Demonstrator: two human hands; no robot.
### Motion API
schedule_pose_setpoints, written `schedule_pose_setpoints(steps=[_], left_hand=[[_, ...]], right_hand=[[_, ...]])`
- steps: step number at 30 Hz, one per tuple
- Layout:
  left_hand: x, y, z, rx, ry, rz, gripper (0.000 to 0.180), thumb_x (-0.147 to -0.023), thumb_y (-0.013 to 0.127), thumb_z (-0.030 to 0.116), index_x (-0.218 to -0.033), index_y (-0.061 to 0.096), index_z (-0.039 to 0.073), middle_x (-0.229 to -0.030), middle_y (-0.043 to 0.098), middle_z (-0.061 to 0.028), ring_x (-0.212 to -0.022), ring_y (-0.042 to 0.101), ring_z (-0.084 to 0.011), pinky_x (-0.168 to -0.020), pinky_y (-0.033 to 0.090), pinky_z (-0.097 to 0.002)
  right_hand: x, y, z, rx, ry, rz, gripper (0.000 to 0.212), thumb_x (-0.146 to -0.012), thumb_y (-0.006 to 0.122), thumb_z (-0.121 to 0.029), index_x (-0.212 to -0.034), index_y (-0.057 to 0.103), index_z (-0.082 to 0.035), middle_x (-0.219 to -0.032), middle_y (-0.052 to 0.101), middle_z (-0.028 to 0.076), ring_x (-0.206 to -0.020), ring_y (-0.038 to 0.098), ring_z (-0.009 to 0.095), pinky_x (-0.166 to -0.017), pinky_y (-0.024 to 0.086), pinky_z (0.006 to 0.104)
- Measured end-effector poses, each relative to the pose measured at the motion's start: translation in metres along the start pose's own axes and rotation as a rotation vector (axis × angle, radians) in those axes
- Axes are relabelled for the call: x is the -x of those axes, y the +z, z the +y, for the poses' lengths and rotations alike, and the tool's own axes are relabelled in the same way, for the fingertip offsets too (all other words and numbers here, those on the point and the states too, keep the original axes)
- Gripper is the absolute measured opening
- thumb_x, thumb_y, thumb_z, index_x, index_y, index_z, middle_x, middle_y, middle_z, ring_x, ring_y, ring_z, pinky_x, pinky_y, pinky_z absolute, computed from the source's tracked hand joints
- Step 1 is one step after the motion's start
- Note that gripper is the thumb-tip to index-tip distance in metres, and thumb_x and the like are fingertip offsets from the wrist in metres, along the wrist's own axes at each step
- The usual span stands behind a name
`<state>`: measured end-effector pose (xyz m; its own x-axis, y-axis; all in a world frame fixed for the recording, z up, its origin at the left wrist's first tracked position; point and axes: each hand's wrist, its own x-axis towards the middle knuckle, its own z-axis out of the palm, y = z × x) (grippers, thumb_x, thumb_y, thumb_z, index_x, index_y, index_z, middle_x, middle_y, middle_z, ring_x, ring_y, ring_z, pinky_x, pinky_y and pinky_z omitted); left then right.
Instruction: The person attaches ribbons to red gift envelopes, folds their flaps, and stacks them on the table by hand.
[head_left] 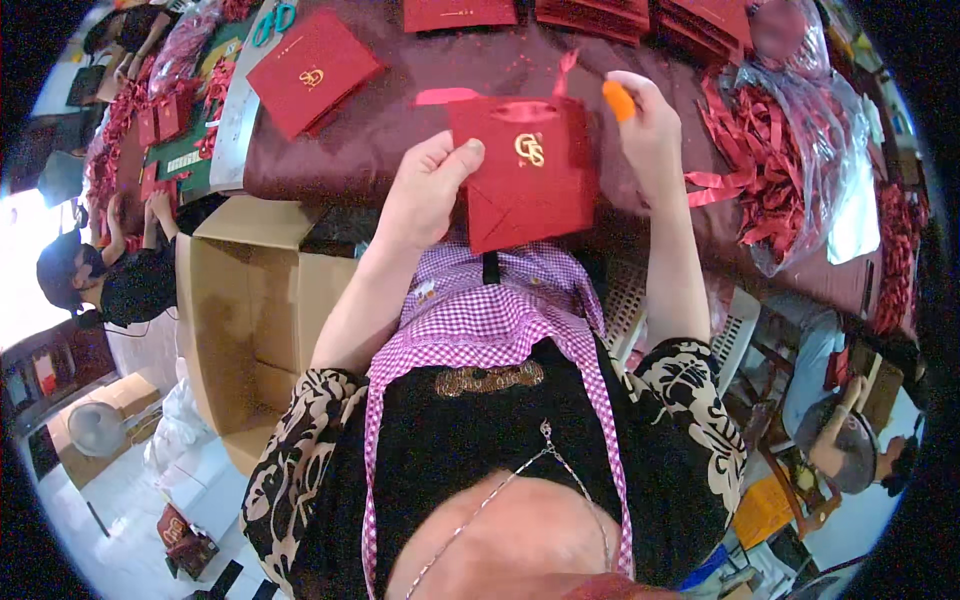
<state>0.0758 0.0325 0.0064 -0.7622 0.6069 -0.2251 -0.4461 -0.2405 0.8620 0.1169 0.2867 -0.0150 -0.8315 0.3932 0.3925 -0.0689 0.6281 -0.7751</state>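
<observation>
A small red paper gift bag point(535, 195) with a gold emblem is held tilted above the table's near edge, in front of my checked apron. My left hand point(425, 190) grips its left side, thumb on the front panel. A pink-red ribbon point(525, 110) runs along the bag's top, with one end lying out to the left. Another ribbon end point(566, 72) stands up at the top right corner. My right hand point(650, 130) is beside that corner, apart from the bag, fingers curled together. An orange finger cover point(618, 101) sits on one digit; what the fingers pinch is unclear.
Red bags point(315, 75) lie at the far left near teal scissors point(272, 25); further red stacks point(592, 18) line the back. To the right, a clear plastic bag point(850, 130) spills red ribbons point(775, 165). An open cardboard box point(250, 310) stands at my left. Other people work on both sides.
</observation>
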Motion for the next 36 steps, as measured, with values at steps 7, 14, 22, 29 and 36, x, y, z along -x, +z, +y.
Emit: schedule_pose_setpoints(steps=[7, 14, 22, 29, 36], left_hand=[[-0.010, 0.000, 0.012, -0.043, 0.189, 0.093, 0.034, -0.090, 0.051, 0.007, -0.123, 0.046, -0.003, -0.116, 0.056, -0.0099, -0.103, 0.055, -0.0158, -0.088, 0.045, -0.0297], [-0.027, -0.012, 0.031, -0.619, 0.415, 0.151, 0.036, -0.093, 0.052, 0.019, -0.122, 0.051, -0.002, -0.111, 0.058, -0.0072, -0.101, 0.053, -0.0130, -0.090, 0.042, -0.0262], [-0.042, -0.030, 0.024, -0.846, 0.252, 0.199, 0.024, -0.085, 0.064, 0.015, -0.101, 0.060, -0.003, -0.085, 0.062, -0.0016, -0.078, 0.054, -0.0092, -0.074, 0.044, -0.0234], [-0.050, -0.048, 0.014, -0.367, 0.136, 0.207, 0.016, -0.085, 0.064, 0.010, -0.095, 0.061, -0.002, -0.082, 0.063, -0.0025, -0.073, 0.056, -0.0074, -0.067, 0.045, -0.0208], [-0.044, -0.025, 0.018, -0.408, 0.101, 0.230, 0.019, -0.086, 0.061, 0.007, -0.101, 0.059, -0.004, -0.087, 0.065, -0.0061, -0.075, 0.059, -0.0092, -0.068, 0.048, -0.0219]], right_hand=[[0.065, 0.001, -0.081, 0.245, -0.352, -0.522, 0.083, -0.064, 0.077, -0.028, -0.136, 0.040, -0.012, -0.140, 0.037, 0.015, -0.130, 0.033, 0.036, -0.104, 0.029, 0.0457], [0.082, 0.020, -0.067, -0.242, -0.181, -0.191, 0.050, -0.079, 0.057, 0.004, -0.127, 0.047, -0.001, -0.130, 0.048, 0.018, -0.117, 0.049, 0.031, -0.095, 0.040, 0.0355], [0.080, 0.008, -0.056, -0.588, 0.162, -0.169, 0.035, -0.087, 0.056, 0.000, -0.122, 0.051, 0.002, -0.113, 0.059, 0.006, -0.103, 0.053, 0.013, -0.092, 0.041, 0.0264], [0.097, -0.057, -0.020, 0.450, -0.107, 0.067, 0.030, -0.071, 0.074, -0.011, -0.097, 0.061, -0.008, -0.097, 0.061, 0.006, -0.090, 0.057, 0.023, -0.074, 0.044, 0.0339], [0.115, -0.056, 0.002, 0.637, -0.065, 0.056, 0.022, -0.072, 0.071, -0.016, -0.091, 0.063, -0.011, -0.094, 0.061, 0.004, -0.091, 0.055, 0.023, -0.080, 0.036, 0.0367]])
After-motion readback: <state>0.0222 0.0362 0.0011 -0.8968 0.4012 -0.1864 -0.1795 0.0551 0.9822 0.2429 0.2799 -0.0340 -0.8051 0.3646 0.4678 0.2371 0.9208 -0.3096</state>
